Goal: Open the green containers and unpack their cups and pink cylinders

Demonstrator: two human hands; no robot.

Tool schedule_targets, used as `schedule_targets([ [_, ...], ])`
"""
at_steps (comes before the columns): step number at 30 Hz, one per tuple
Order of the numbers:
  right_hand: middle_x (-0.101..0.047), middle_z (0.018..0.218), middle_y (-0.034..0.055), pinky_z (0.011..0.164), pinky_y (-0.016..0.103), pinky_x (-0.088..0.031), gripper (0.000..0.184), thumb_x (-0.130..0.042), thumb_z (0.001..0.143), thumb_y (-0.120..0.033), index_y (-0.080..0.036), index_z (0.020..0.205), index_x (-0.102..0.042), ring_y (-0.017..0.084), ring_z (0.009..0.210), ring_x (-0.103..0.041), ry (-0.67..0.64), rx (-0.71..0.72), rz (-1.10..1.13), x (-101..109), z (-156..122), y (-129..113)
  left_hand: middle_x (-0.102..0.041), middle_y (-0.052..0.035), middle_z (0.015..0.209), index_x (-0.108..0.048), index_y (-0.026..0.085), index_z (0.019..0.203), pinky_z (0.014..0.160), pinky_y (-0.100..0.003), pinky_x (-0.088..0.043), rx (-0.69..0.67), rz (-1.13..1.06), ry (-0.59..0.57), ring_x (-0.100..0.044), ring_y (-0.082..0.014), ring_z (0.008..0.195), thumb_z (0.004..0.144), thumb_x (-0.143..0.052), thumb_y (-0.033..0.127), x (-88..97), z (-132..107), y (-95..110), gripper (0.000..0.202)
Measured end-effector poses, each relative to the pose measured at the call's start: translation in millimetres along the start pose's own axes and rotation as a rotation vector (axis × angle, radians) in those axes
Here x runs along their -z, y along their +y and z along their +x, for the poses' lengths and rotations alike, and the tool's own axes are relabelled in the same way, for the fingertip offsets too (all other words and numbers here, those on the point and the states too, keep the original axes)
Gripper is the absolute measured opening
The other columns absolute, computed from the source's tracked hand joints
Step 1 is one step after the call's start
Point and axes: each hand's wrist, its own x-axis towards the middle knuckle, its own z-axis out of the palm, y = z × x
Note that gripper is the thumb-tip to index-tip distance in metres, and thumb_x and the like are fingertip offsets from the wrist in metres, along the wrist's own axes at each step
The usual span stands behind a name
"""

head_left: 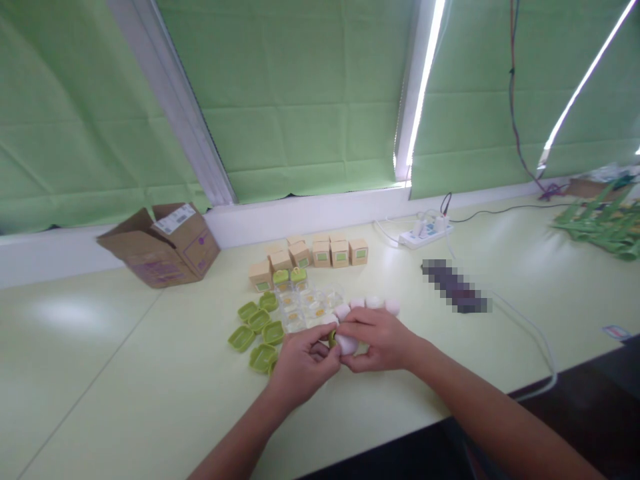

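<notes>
Near the table's front, my two hands meet around a small white rounded piece (347,344) that has a green part (332,339) at its left side. My right hand (377,339) grips the white piece from the right. At the green side, the fingers of my left hand (306,360) are closed; they partly hide how the two parts fit. Several similar white pieces (373,303) stand in a row just behind my right hand. To the left lie several green cup-like lids (259,321). Clear plastic containers (295,317) with yellowish bits inside sit between them.
Several small cardboard boxes (340,253) with green labels stand behind the containers, two green-topped containers (290,277) before them. A large open carton (165,247) is at the back left. A power strip (426,232), a blurred dark object (455,287) and a white cable (530,323) lie rightward.
</notes>
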Motion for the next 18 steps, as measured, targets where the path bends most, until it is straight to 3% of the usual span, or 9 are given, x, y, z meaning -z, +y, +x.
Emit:
schedule_targets([
  [10,-0.058,0.068,0.0033,0.05,0.028,-0.038,0.016,-0.051,0.076,-0.031,-0.018,0.077,-0.06,0.015,0.062,-0.053,0.041,0.114,-0.258,0.8,6.5,-15.2,-0.061,0.0015,0.056,-0.067,0.014,0.088,0.053,-0.019,-0.049,-0.061,0.07,-0.069,-0.062,-0.0133,0.056,0.071,-0.05,0.013,0.4,-0.7,5.7,0.024],
  [18,-0.059,0.068,0.0045,0.049,0.029,-0.039,0.016,-0.048,0.076,-0.029,-0.018,0.073,-0.059,0.016,0.06,-0.053,0.037,0.161,-0.329,-0.7,8.6,-20.0,-0.062,0.001,0.062,-0.067,0.016,0.092,0.059,-0.02,-0.05,-0.138,0.164,-0.067,-0.063,-0.0146,0.063,0.07,-0.048,0.01,2.1,-1.8,8.4,0.03],
])
